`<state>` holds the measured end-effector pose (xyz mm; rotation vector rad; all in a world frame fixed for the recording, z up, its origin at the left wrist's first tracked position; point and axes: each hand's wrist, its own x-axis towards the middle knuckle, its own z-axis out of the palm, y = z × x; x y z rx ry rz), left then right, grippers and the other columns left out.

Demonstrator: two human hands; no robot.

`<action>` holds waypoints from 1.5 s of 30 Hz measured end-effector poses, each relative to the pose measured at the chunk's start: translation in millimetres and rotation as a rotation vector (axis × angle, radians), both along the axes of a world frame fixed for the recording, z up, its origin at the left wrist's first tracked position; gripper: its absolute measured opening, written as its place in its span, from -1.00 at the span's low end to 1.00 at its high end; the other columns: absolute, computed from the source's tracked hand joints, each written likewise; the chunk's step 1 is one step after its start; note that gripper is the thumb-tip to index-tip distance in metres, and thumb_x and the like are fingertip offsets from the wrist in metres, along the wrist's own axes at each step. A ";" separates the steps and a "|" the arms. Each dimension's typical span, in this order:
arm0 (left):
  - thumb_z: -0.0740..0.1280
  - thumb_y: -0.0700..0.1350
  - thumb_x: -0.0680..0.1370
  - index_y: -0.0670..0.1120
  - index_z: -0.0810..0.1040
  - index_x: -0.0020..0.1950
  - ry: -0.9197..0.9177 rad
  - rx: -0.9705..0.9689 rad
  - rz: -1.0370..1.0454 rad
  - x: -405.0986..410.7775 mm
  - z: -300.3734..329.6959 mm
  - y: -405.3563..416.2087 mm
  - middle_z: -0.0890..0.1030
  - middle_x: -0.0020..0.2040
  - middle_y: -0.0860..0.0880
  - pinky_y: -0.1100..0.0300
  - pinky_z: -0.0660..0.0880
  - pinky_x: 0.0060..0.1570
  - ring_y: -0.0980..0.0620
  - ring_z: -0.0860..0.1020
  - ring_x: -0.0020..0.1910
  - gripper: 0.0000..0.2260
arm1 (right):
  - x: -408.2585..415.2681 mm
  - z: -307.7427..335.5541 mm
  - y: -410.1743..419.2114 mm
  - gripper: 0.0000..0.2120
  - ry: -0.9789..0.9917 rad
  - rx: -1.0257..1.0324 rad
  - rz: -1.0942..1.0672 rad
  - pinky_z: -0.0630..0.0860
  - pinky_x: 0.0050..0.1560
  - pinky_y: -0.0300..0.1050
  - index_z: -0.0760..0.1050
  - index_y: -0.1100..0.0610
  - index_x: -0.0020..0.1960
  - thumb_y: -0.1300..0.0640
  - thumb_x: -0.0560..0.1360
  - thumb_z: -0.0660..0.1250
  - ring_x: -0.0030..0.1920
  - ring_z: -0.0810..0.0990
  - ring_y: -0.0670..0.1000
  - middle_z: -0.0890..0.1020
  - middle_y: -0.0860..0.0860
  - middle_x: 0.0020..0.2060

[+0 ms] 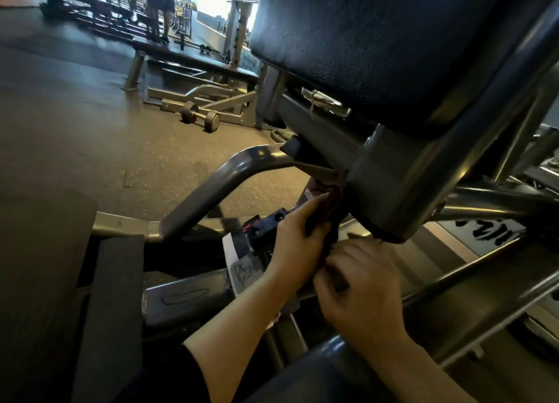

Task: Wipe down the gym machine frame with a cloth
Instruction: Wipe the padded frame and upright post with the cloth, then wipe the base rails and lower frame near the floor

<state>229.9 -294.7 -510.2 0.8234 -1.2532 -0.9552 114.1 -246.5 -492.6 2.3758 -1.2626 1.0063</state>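
Note:
The gym machine frame point(211, 187) is grey steel tubing under a black padded seat point(378, 39). A dark reddish cloth point(328, 209) hangs against the frame just below the seat bracket point(402, 172). My left hand point(298, 242) grips the cloth's upper part, fingers pointing up along it. My right hand point(363, 284) pinches the cloth's lower end, fingers curled. Much of the cloth is hidden between the two hands and behind the bracket.
A dumbbell point(200, 116) lies on the dark rubber floor beyond the frame. A flat bench point(187, 60) stands behind it. A person point(157, 0) stands far off by racks. Black pads point(115, 281) lie at lower left, and angled frame bars point(484, 281) at right.

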 end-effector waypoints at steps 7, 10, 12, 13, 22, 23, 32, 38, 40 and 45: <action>0.25 -0.31 0.60 0.08 0.47 0.30 0.010 0.152 -0.194 -21.2 -69.9 80.5 0.61 0.14 0.12 0.15 0.52 0.20 0.20 0.55 0.18 -0.63 | 6.9 -66.1 44.4 -0.52 -0.791 0.608 -0.208 0.34 0.09 -0.47 0.24 -0.25 0.25 0.12 0.51 0.38 0.15 0.42 -0.36 0.40 -0.25 0.17; 0.27 -0.30 0.59 0.18 0.31 0.36 0.128 0.285 -0.351 -34.3 -80.8 91.9 0.56 0.18 0.23 0.31 0.52 0.09 0.32 0.52 0.18 -0.52 | 0.7 -64.7 45.6 -0.47 -0.836 0.652 -0.246 0.37 0.25 -0.32 0.30 -0.23 0.35 0.23 0.53 0.34 0.16 0.42 -0.36 0.43 -0.33 0.16; 0.42 -0.09 0.52 0.29 0.10 0.47 0.114 0.307 -0.424 -37.4 -92.9 93.4 0.42 0.32 0.37 0.30 0.46 0.18 0.36 0.40 0.30 -0.31 | -11.7 -60.4 46.8 -0.43 -0.758 0.530 -0.266 0.37 0.27 -0.39 0.37 -0.21 0.32 0.35 0.50 0.33 0.20 0.40 -0.42 0.46 -0.31 0.21; 0.50 0.08 0.42 0.32 0.00 0.50 0.040 0.316 -0.435 -38.7 -99.9 92.6 0.27 0.44 0.36 0.24 0.39 0.31 0.34 0.29 0.40 -0.15 | -21.3 -57.8 47.9 -0.40 -0.703 0.435 -0.306 0.34 0.27 -0.43 0.36 -0.18 0.34 0.38 0.48 0.34 0.23 0.38 -0.40 0.45 -0.26 0.25; 0.51 0.32 0.24 0.02 -0.24 0.57 -0.922 0.181 -0.193 -87.4 -134.4 83.0 -0.16 0.59 0.04 -0.06 -0.17 0.53 0.04 -0.17 0.56 0.20 | -118.3 -98.7 38.2 -0.44 0.026 0.401 -0.636 0.04 0.53 0.15 0.19 0.06 0.53 -0.14 0.60 0.12 0.54 0.14 0.04 0.26 0.02 0.52; 0.51 0.33 0.24 0.03 -0.22 0.57 -0.906 0.161 -0.153 -88.2 -138.3 83.1 -0.11 0.59 0.04 -0.07 -0.11 0.54 0.04 -0.11 0.55 0.19 | -114.7 -102.4 43.3 -0.43 0.064 0.401 -0.582 0.02 0.54 0.11 0.17 0.05 0.54 -0.18 0.61 0.04 0.55 0.11 0.00 0.24 0.00 0.53; 0.51 0.33 0.21 0.04 -0.09 0.57 -0.874 0.127 -0.089 -84.0 -149.2 79.3 0.10 0.53 0.04 0.00 0.20 0.48 0.00 0.12 0.50 0.14 | -165.5 -75.3 7.9 -0.50 -0.032 0.476 -0.647 0.00 0.55 0.09 0.17 0.07 0.55 -0.03 0.64 0.09 0.55 0.10 0.05 0.22 0.03 0.53; 0.55 0.25 0.22 0.02 0.07 0.56 -0.845 0.129 -0.049 -85.5 -144.3 85.7 0.21 0.50 0.01 0.02 0.26 0.44 0.02 0.19 0.46 0.06 | -93.6 -91.9 42.4 -0.44 0.291 0.481 -0.424 -0.07 0.55 -0.03 0.15 0.04 0.55 -0.18 0.63 -0.12 0.56 0.03 -0.05 0.15 -0.02 0.55; 0.57 0.19 0.25 0.02 0.14 0.55 -0.805 0.120 -0.051 -83.9 -140.2 89.3 0.25 0.49 0.02 0.05 0.24 0.45 0.04 0.21 0.45 0.00 | -82.7 -95.9 60.7 -0.43 0.366 0.519 -0.312 -0.14 0.55 -0.06 0.12 0.03 0.56 -0.18 0.63 -0.16 0.56 -0.04 -0.09 0.10 -0.04 0.56; 0.60 0.20 0.19 0.02 0.00 0.57 -0.845 0.180 -0.031 -87.8 -134.8 89.6 0.17 0.51 0.04 0.05 0.18 0.48 0.04 0.17 0.47 0.13 | -146.9 -72.1 15.3 -0.49 0.199 0.535 -0.447 0.04 0.55 0.05 0.13 0.04 0.56 -0.10 0.65 0.02 0.55 0.08 -0.01 0.18 -0.01 0.55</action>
